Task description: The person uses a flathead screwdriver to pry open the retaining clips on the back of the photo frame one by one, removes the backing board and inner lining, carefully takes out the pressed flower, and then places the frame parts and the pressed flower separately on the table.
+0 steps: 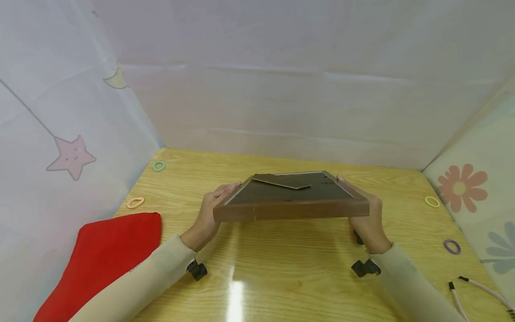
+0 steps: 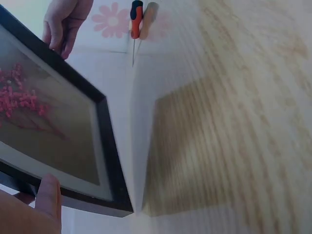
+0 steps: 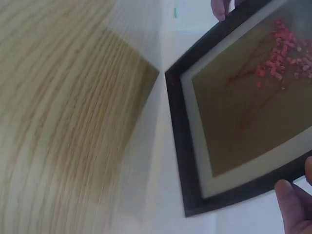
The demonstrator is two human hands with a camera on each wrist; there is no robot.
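Note:
A dark-edged picture frame point(image 1: 289, 211) is held level above the wooden table, its black back and a loose-angled stand flap point(image 1: 277, 180) facing up. My left hand point(image 1: 207, 217) grips its left side, and my right hand point(image 1: 368, 223) grips the right side. From below, the wrist views show the front: a pink blossom picture point(image 2: 22, 100) inside a pale mat point(image 3: 197, 129). Thumbs press on the border from underneath, while other fingers are partly hidden by the frame. A screwdriver point(image 2: 136, 19) with an orange and black handle lies on the table, mostly covered by my right hand in the head view.
Red cloth point(image 1: 116, 255) lies at the left edge. Several small rings sit along the sides, among them a green ring point(image 1: 158, 170) and a purple ring point(image 1: 446, 246). Black-tipped pale cords point(image 1: 458, 300) lie at front right. Printed fabric walls point(image 1: 281, 107) enclose the table.

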